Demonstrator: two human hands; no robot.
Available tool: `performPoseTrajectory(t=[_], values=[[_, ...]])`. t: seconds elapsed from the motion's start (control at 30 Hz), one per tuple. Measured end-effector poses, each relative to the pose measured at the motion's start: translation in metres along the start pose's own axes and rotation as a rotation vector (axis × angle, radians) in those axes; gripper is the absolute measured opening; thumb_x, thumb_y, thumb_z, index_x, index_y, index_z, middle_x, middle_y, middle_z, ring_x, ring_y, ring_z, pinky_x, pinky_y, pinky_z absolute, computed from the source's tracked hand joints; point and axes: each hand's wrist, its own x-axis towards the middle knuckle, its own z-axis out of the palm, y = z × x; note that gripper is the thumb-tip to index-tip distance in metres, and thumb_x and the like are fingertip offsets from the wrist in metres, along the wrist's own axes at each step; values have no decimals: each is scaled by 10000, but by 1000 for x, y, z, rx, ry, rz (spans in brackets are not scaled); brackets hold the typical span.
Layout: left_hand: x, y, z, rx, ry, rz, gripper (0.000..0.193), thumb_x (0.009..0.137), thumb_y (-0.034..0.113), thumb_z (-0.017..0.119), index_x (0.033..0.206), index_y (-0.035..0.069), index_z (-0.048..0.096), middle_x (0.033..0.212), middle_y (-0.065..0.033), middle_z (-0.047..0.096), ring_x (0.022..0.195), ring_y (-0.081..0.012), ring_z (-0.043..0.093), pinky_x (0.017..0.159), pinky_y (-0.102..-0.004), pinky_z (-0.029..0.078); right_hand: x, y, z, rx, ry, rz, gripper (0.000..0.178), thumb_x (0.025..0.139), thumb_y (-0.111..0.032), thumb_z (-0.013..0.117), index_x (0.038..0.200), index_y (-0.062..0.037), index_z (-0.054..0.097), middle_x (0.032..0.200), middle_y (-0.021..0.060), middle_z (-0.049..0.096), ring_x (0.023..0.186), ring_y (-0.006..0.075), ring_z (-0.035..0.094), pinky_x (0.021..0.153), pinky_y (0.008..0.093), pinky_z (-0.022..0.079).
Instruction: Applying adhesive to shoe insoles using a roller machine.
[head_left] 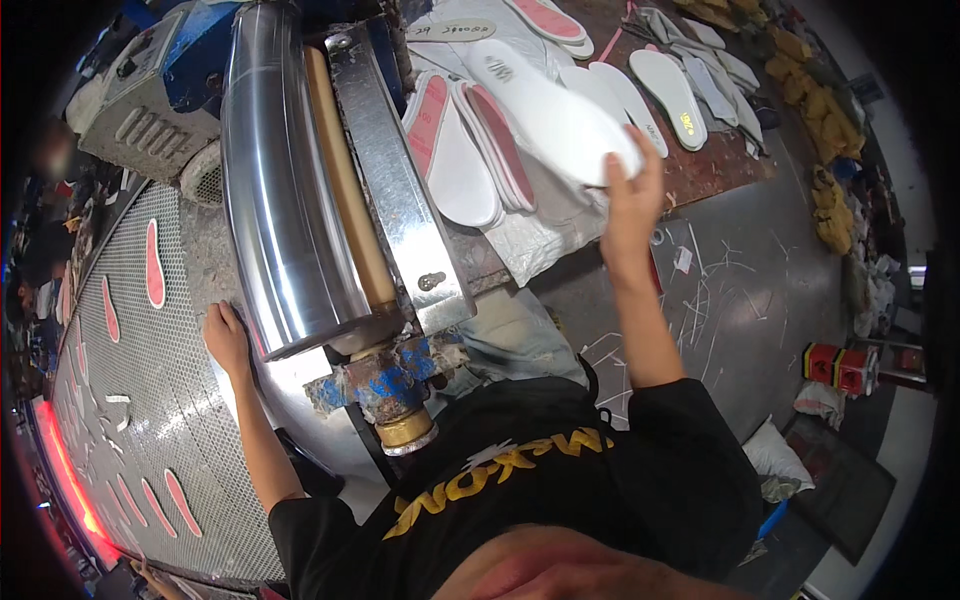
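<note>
Black shirt nearest; left hand [226, 338] flat on mesh belt [150, 420], right hand [630, 190] gripping white insole [545, 110].

Grey concrete floor [760, 300] streaked with white scuffs, yellow foam scraps [835, 110] heaped along its edge, red glow [65, 470] at left.

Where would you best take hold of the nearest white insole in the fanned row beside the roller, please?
Probably at the rounded near end of the white insole: it overhangs the table's edge there and lies on top, clear of its neighbours. Come from the person's side, pinching top and underside as the right hand does.
</note>
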Motion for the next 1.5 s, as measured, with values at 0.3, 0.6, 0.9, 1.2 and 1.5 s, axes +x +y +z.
performPoseTrajectory(t=[0.3,0.6,0.9,1.2,1.5], values=[[-1,-5,5,12,-49,-73,326,951,227,467,740,-21,483,681,-217,508,648,-390,490,607,-462,370,61,-16,-56,74,286,-145,224,877,-152,652,984,34,589,915,57,625,802,92,562,710,238,458],[-2,-6,5,-60,-8,-18,313,938,223,484,738,-17,490,691,-211,516,673,-390,497,622,-466,369,49,49,3,-332,-30,-155,381,812,-228,670,1032,55,542,901,216,641,821,311,644,731,375,491],[-1,0,4,40,-23,-10,309,936,211,486,742,-29,503,695,-212,518,665,-380,497,628,-455,375,24,75,40,-600,-350,-42,394,878,-162,524,1197,21,386,892,305,610,861,462,611,744,471,474],[22,104,-46,95,-34,20,281,928,187,493,749,-28,519,706,-211,527,677,-384,512,628,-455,383,7,73,65,-761,-512,-216,691,762,-350,676,1214,91,395,1130,313,474,1000,470,504,853,495,443],[21,99,-43,81,-15,33,277,926,185,487,748,-25,519,711,-211,533,681,-379,514,634,-455,388,41,87,20,-393,-288,140,485,825,-224,546,1223,44,475,1031,252,598,906,355,601,831,390,464]])
